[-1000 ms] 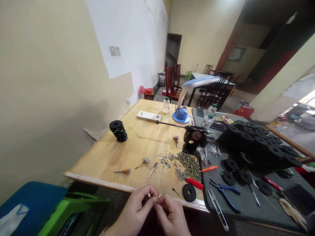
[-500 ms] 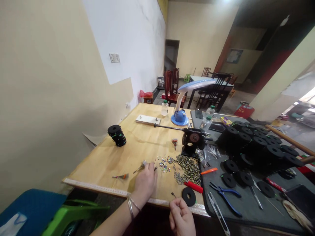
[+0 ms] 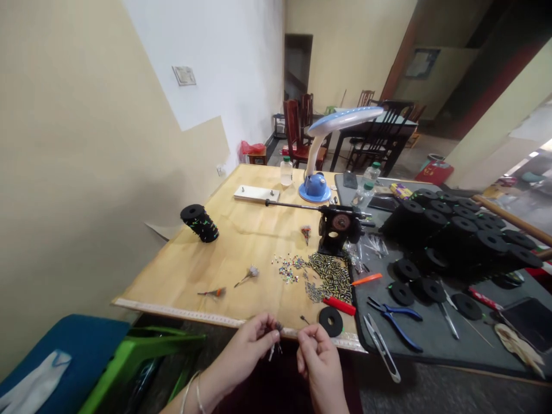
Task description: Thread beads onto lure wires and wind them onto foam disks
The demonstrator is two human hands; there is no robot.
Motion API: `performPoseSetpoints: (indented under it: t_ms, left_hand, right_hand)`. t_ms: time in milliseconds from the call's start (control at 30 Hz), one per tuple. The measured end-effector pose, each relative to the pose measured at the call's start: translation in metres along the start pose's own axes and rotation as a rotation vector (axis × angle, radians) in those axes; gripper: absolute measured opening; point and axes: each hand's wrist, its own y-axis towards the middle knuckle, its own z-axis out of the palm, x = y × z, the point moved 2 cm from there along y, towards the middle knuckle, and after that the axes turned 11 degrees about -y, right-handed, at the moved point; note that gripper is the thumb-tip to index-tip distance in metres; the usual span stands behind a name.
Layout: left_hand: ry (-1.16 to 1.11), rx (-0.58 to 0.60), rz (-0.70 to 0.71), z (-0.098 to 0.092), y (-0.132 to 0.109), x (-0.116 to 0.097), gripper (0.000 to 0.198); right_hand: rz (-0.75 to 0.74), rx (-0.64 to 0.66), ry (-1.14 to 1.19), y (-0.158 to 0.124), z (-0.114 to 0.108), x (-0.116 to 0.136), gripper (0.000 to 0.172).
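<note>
My left hand [image 3: 254, 343] is at the table's front edge, its fingertips closed on a small greyish tuft with pale strands [image 3: 278, 338] hanging down. Beside it, my right hand [image 3: 321, 359] has thumb and fingers pinched together; whatever is in them is too small to make out. Just above the right fingertips is a small dark piece [image 3: 304, 319]. A black foam ring [image 3: 331, 321] lies right of it. Farther in on the wooden table [image 3: 172, 276] rest a pale-tipped bundle [image 3: 249, 275], an orange-tipped bundle [image 3: 213, 292] and loose colored beads [image 3: 288, 268].
A pile of small striped barrel-shaped pieces [image 3: 332, 276] lies by a black winding device [image 3: 338, 227] with a long rod. On the grey mat [image 3: 422, 330] are blue pliers [image 3: 399, 319], thread snips [image 3: 382, 348] and stacked black foam spools [image 3: 452, 230]. A blue lamp [image 3: 314, 187] stands behind.
My left hand has come back from the pale-tipped bundle to the front edge, near my right hand, with the greyish tuft in its fingers. The right hand stays pinched. The view has shifted.
</note>
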Motion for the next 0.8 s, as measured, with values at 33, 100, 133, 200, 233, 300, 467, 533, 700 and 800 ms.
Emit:
performPoseSetpoints:
  t_ms: [33, 100, 133, 200, 233, 300, 467, 533, 700, 800]
  left_hand:
    - [-0.036, 0.010, -0.051, 0.003, -0.005, 0.004, 0.027]
    - [-0.109, 0.016, -0.121, 0.007, -0.011, 0.012, 0.033]
    - [-0.142, 0.012, -0.134, 0.008, -0.013, 0.015, 0.034]
    - [-0.178, -0.005, -0.133, 0.010, -0.013, 0.021, 0.034]
    - [-0.178, -0.015, -0.127, 0.010, -0.013, 0.024, 0.034]
    - [-0.147, -0.047, -0.103, 0.009, -0.013, 0.028, 0.032]
    - [-0.035, -0.117, -0.015, 0.007, -0.014, 0.035, 0.027]
    - [0.012, -0.117, 0.023, 0.006, -0.015, 0.035, 0.023]
    - [0.123, -0.131, 0.153, 0.005, -0.018, 0.032, 0.015]
    - [0.154, -0.111, 0.197, 0.004, -0.018, 0.034, 0.014]
  right_hand:
    - [0.008, 0.015, -0.019, -0.002, 0.001, 0.001, 0.052]
    - [0.022, 0.049, -0.049, -0.006, 0.005, 0.003, 0.052]
    - [0.030, 0.065, -0.060, -0.008, 0.007, 0.004, 0.052]
    - [0.045, 0.088, -0.078, -0.010, 0.010, 0.004, 0.052]
    - [0.054, 0.095, -0.086, -0.011, 0.011, 0.003, 0.053]
    - [0.068, 0.099, -0.103, -0.012, 0.013, -0.001, 0.053]
    - [0.054, 0.088, -0.166, -0.011, 0.012, -0.007, 0.052]
    - [0.042, 0.088, -0.188, -0.011, 0.011, -0.009, 0.051]
    - [-0.005, 0.098, -0.234, -0.011, 0.010, -0.013, 0.044]
    - [-0.035, 0.101, -0.240, -0.011, 0.010, -0.016, 0.041]
